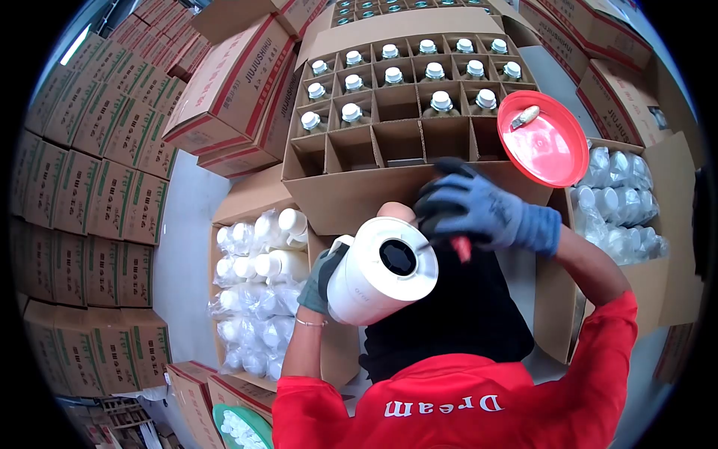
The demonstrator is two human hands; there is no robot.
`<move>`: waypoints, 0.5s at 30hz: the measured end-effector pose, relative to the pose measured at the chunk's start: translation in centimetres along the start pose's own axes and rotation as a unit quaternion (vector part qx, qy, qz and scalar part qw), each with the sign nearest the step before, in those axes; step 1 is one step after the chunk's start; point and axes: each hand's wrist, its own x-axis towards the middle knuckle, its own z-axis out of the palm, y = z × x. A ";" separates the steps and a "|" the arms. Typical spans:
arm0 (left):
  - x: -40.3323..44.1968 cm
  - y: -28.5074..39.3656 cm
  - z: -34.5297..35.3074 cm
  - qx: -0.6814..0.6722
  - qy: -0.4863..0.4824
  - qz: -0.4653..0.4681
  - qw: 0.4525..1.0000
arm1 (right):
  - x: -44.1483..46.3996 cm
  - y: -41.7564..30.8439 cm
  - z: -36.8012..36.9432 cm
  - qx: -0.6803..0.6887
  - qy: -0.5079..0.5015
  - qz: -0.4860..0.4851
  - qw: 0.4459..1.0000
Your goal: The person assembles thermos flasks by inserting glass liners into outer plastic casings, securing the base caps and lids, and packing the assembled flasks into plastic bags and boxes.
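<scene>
My left hand (pixel 323 280), in a grey-green glove, is closed on the handle of a white jug-like cylinder (pixel 357 288). The cylinder tilts toward me and has a round dark opening in its pale top. Just right of that opening is my right hand (pixel 475 209), in a blue glove with black fingers. Its fingers curl and are partly blurred. A small red object (pixel 461 249) sticks out below them; its full shape is hidden. Beyond both hands stands a divided carton (pixel 351 198) holding several clear bottles with white caps (pixel 441 100).
A red plate (pixel 553 161) with a small pale item on it rests at the carton's right corner. Boxes of plastic-wrapped white bottles (pixel 273 263) and wrapped clear bottles (pixel 617 202) stand either side. Stacked cartons (pixel 82 187) line the left. A green basin (pixel 217 419) holds white pieces.
</scene>
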 end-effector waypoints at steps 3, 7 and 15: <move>0.8 1.9 1.2 -0.257 -0.010 -0.154 0.954 | 1.7 -1.2 1.7 -0.113 -0.013 -0.103 0.988; 0.6 2.8 1.5 -0.223 -0.029 -0.161 0.961 | 2.4 -1.6 1.9 -0.154 -0.093 -0.219 0.959; 2.8 -0.2 -0.5 -0.173 -0.167 -0.180 0.954 | 4.8 -3.2 1.7 -0.172 -0.056 -0.406 0.896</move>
